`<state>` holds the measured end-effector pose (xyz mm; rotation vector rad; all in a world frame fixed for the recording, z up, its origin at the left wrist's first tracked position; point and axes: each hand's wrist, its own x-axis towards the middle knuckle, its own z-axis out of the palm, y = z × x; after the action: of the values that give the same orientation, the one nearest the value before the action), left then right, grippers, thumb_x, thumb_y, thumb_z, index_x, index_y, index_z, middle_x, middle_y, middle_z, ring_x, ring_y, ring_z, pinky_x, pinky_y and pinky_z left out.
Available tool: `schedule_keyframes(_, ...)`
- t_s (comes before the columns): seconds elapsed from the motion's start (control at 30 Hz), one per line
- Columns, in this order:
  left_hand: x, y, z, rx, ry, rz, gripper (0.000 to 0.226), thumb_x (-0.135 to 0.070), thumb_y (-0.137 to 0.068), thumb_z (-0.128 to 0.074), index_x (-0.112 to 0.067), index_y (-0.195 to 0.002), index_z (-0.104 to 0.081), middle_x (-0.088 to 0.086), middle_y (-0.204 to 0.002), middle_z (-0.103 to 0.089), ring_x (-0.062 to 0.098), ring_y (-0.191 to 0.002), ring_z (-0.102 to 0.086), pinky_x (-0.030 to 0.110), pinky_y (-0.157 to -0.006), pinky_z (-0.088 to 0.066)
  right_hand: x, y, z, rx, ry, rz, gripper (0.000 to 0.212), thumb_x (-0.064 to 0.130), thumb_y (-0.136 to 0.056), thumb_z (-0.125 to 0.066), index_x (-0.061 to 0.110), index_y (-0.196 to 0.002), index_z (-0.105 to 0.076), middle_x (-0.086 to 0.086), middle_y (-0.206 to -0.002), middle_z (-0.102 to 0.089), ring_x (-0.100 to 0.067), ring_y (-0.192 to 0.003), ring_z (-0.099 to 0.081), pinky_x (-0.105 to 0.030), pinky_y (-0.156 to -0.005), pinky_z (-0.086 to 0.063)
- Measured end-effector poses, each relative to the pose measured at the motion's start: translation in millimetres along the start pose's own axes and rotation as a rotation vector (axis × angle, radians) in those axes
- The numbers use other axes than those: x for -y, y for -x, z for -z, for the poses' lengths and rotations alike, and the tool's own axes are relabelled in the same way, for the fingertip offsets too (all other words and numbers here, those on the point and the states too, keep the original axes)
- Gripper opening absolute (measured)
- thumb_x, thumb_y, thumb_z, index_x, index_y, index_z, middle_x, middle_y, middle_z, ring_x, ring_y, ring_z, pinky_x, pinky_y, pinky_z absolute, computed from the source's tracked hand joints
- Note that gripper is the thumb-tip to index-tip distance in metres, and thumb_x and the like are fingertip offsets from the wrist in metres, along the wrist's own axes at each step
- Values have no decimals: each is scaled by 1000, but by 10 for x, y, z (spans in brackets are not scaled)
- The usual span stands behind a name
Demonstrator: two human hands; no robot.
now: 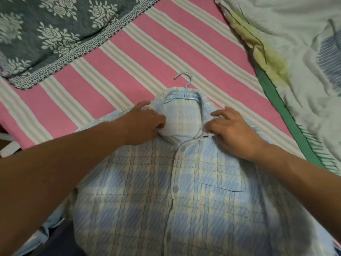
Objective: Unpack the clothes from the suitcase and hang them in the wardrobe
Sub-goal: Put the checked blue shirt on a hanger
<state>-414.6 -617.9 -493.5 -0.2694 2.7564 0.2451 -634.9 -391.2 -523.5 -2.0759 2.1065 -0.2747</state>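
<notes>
A light blue and cream checked shirt point(184, 191) lies face up on the bed, buttoned down the front, with a chest pocket on its right side. A pale blue plastic hanger point(186, 84) sits inside the collar, its hook sticking out past the neck onto the sheet. My left hand point(144, 121) pinches the left side of the collar. My right hand point(232, 130) grips the right side of the collar near the top button. No suitcase or wardrobe is in sight.
The bed is covered by a pink and cream striped sheet point(129, 58). A grey floral quilt point(46, 34) lies at the top left. A crumpled white and green blanket point(295, 61) fills the right side. The bed's near left edge shows a dark gap.
</notes>
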Motion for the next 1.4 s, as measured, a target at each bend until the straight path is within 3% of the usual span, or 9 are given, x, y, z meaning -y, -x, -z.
schedule_keyframes(0.1, 85, 18, 12, -251, 233, 86, 19, -40, -96, -59, -25, -95, -71, -9, -80, -70, 16, -86, -64, 45, -117, -25, -46, -68, 103, -45, -47, 118, 21, 29, -96, -60, 21, -110, -73, 8, -116, -71, -29, -132, -50, -49, -117, -28)
schedule_keyframes(0.17, 55, -31, 87, -317, 418, 181, 23, -43, -94, -61, -26, -87, -74, -10, -63, -63, 12, -63, -55, 42, -92, -45, -19, -152, 204, -102, -101, 135, 26, 33, -101, -52, 20, -108, -73, 6, -110, -72, -28, -127, -54, -46, -116, -29)
schedule_keyframes(0.3, -210, -206, 303, -92, 634, 298, 17, -39, -98, -60, -29, -89, -69, -15, -75, -60, 5, -68, -53, 29, -71, -38, 161, -445, 322, -172, -209, 176, 17, 32, -98, -62, 19, -104, -73, 5, -92, -65, -21, -93, -54, -37, -89, -43)
schedule_keyframes(0.47, -492, -322, 374, 0, 749, 356, 26, -29, -101, -55, -13, -94, -74, -4, -72, -62, 5, -59, -51, 14, -48, -36, 316, -590, 239, -120, -317, 89, 20, 39, -92, -68, 22, -103, -70, 5, -93, -65, -21, -92, -52, -34, -79, -44)
schedule_keyframes(0.67, -475, -229, 402, 71, 1081, 493, 27, -22, -99, -62, -22, -74, -72, -4, -53, -60, 9, -44, -48, 22, -49, -41, 348, -574, 180, -99, -369, -75, 27, 46, -87, -69, 22, -101, -69, 21, -86, -56, -11, -90, -46, -24, -72, -36)
schedule_keyframes(0.83, -494, -192, 414, 105, 1079, 465, 18, -14, -92, -62, 0, -84, -70, 1, -53, -52, 14, -48, -44, 27, -55, -37, 319, -590, 243, -35, -376, -140, 23, 42, -87, -73, 24, -101, -69, 26, -75, -45, -11, -86, -44, -25, -69, -33)
schedule_keyframes(1.1, -601, -168, 136, -143, 767, 400, 16, -43, -80, -79, -35, -91, -71, -17, -76, -52, 29, -101, -62, 51, -97, -46, 451, -634, 314, 23, -339, -203, 25, 41, -87, -73, 24, -105, -70, 18, -69, -45, -11, -82, -43, -28, -71, -31)
schedule_keyframes(1.27, -608, -184, -26, -183, 732, 453, 25, -41, -81, -78, -45, -63, -61, -16, -68, -55, 14, -84, -53, 53, -104, -39, 478, -608, 283, 98, -400, -283, 25, 40, -88, -73, 26, -108, -72, 12, -73, -50, -3, -72, -42, -21, -62, -32)
schedule_keyframes(1.4, -672, -201, -114, -215, 465, 455, 8, -48, -89, -66, -46, -83, -71, -19, -71, -52, 9, -102, -57, 49, -119, -15, 516, -551, 213, 191, -403, -292, 24, 41, -89, -72, 26, -108, -69, 8, -77, -53, 0, -73, -42, -25, -65, -34)
